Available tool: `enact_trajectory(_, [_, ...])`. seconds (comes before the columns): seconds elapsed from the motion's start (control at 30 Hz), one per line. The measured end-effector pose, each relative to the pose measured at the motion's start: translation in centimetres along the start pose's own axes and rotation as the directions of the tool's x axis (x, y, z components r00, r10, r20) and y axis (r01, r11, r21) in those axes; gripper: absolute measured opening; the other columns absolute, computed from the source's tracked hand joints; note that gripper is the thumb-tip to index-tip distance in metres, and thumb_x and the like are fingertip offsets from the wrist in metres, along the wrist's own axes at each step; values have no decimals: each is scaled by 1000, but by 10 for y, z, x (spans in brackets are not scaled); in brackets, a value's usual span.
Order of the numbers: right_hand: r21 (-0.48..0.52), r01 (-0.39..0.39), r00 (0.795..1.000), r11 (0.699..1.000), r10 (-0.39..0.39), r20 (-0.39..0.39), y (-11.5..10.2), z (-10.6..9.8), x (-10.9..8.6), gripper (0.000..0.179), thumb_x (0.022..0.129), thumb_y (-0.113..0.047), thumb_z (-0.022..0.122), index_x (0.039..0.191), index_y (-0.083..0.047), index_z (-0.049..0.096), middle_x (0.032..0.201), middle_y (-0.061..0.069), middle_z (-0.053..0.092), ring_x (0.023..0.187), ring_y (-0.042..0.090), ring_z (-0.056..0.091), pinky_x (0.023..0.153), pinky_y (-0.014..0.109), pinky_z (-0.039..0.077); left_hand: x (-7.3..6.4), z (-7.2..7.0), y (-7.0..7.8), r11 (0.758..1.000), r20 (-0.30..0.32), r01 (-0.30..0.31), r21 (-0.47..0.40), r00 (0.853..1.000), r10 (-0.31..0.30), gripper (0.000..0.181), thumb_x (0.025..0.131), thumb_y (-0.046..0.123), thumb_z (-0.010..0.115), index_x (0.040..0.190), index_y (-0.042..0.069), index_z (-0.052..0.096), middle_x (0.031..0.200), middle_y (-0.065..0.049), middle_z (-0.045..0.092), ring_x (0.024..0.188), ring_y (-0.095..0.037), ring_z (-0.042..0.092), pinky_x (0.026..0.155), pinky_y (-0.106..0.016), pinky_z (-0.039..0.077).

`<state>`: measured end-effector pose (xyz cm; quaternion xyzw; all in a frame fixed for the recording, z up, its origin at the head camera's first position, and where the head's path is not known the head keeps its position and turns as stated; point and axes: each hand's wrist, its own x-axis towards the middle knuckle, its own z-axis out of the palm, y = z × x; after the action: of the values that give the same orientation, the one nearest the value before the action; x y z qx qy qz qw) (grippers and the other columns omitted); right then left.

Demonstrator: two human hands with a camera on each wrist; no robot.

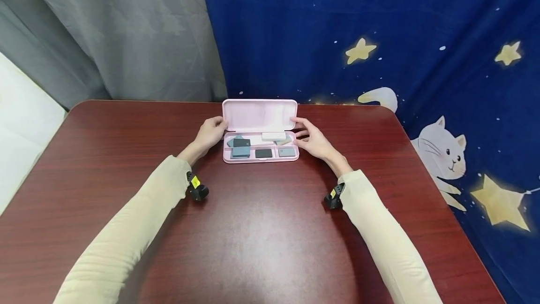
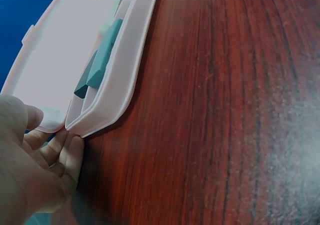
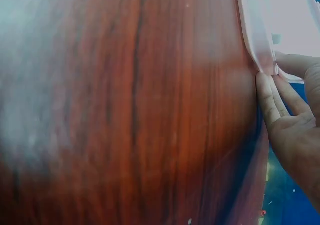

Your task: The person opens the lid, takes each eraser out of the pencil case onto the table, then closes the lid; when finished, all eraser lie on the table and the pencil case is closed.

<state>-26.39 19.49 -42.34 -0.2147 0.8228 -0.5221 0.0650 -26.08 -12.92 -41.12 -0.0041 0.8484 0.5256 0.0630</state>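
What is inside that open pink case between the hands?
The pink case holds a white block and greyish piece at back right, a dark block front middle, a blue-grey block front right, and overlapping blocks at left. Anything beneath the overlaps is covered.

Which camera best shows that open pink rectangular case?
The head view: the pink rectangular case appears nearly whole, lid and tray. The left wrist view crops the tray's far end; the right wrist's shows only one end.

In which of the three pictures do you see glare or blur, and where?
Head view: bright glare on the tabletop between the sleeves; left wrist view: pale sheen at the right edge, and the pencil case's lid washed nearly white; right wrist view: sheen on the left, the tabletop looks soft.
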Motion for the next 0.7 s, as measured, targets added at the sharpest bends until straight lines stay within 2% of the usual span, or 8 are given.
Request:
enact_trajectory(0.07, [20, -2, 1000, 1000, 1, 29, -8, -3, -3, 68, 83, 17, 62, 144, 3, 35, 130, 33, 48, 107, 46, 54, 89, 52, 47, -2, 0, 0, 1000, -12, 1, 0, 1000, -1, 34, 103, 19, 42, 122, -5, 57, 104, -18, 59, 90, -21, 53, 73, -22, 46])
enact_trajectory(0.17, [60, -24, 998, 998, 21, 51, -9, -5, -3, 70, 84, 16, 63, 146, 1, 35, 133, 31, 46, 111, 46, 52, 93, 52, 47, -5, -1, -1, 1000, -15, -3, -20, 1000, 3, 34, 103, 17, 43, 126, -6, 54, 107, -21, 60, 92, -24, 57, 77, -26, 50])
enact_trajectory(0.37, [98, -53, 994, 994, 43, 103, -4, -8, -4, 79, 83, 16, 64, 150, -6, 29, 138, 25, 40, 118, 44, 48, 99, 51, 43, -13, -7, -8, 994, 54, -45, -96, 997, 51, 41, 101, 10, 45, 139, -6, 39, 121, -27, 57, 104, -33, 58, 86, -37, 51])
enact_trajectory(0.47, [96, -58, 992, 994, 46, 119, -4, -9, -5, 82, 82, 16, 65, 151, -7, 27, 140, 25, 38, 119, 43, 46, 101, 51, 41, -17, -10, -10, 990, 96, -80, -117, 991, 92, 46, 99, 4, 47, 142, -4, 33, 121, -29, 54, 107, -34, 56, 86, -35, 50])
enact_trajectory(0.57, [99, -53, 992, 994, 41, 120, -3, -9, -6, 83, 82, 16, 65, 151, -7, 26, 140, 25, 37, 119, 43, 46, 101, 51, 41, -21, -11, -13, 983, 125, -130, -131, 981, 146, 56, 96, -3, 49, 145, -2, 24, 121, -30, 52, 107, -36, 54, 84, -27, 48])
enact_trajectory(0.7, [111, -44, 992, 993, 30, 124, -2, -8, -6, 84, 81, 17, 64, 151, -7, 25, 139, 26, 36, 118, 44, 46, 101, 52, 40, -25, -11, -18, 963, 116, -199, -184, 968, 222, 67, 88, -11, 55, 141, 1, 14, 122, -32, 49, 106, -41, 55, 78, -18, 46])
